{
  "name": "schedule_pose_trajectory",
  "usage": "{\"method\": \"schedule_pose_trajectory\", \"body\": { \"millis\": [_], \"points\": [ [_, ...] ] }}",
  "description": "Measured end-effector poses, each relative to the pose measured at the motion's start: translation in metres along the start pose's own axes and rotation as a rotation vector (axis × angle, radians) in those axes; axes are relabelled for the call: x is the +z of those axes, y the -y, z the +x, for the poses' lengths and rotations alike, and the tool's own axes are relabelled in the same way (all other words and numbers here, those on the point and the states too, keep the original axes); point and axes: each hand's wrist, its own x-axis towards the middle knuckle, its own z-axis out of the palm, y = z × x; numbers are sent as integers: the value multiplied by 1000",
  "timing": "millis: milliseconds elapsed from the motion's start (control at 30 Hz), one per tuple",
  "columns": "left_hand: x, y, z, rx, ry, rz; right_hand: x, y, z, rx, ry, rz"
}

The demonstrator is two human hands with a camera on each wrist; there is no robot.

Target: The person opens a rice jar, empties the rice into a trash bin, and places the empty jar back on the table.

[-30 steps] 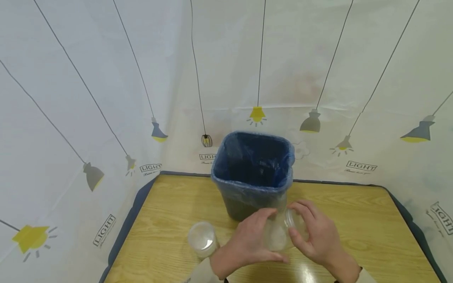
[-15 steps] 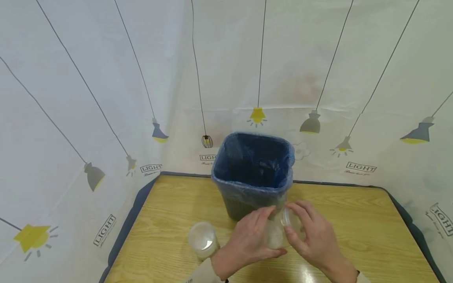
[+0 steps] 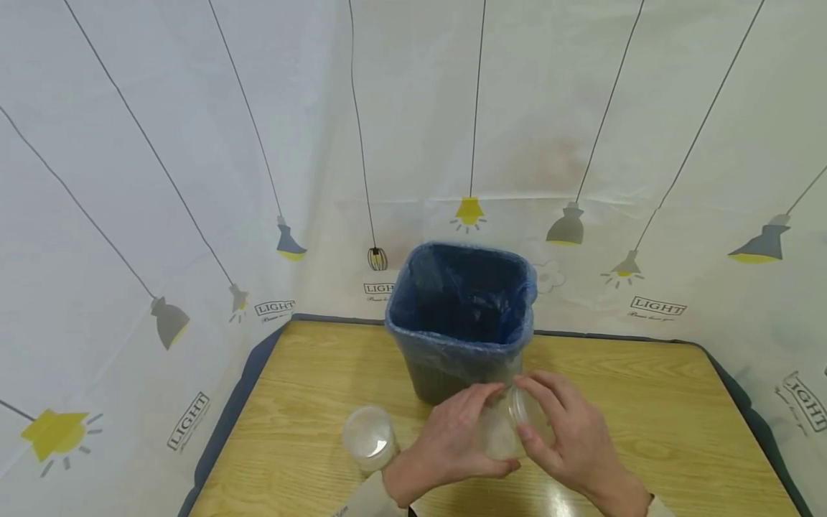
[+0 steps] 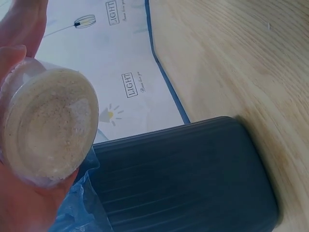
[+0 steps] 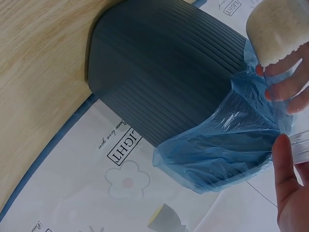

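A clear jar with pale, rice-like grains lies tilted in my left hand, whose fingers and thumb wrap round it. Its grain-filled base faces the left wrist camera. At the jar's mouth end, my right hand pinches a clear ridged lid between thumb and fingers. Whether the lid touches the rim cannot be made out. The same jar's grains show in the right wrist view. Beside my left wrist a second clear jar stands upright on the table.
Just beyond the hands stands a dark ribbed bin lined with a blue bag. The wooden table ends at a white sheet printed with lamps, which rises on three sides.
My right hand has shifted slightly left with the lid, closer to my left hand. The left hand keeps its hold on the jar. Bin and second jar have not moved.
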Motion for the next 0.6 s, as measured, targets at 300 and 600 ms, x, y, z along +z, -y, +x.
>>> {"method": "schedule_pose_trajectory", "body": {
  "millis": [300,600],
  "points": [
    [-3,2,0,-22,54,-78,0,-3,0,-45,12,31],
    [-3,6,-1,6,53,-29,-4,-7,0,-97,75,88]
  ]
}}
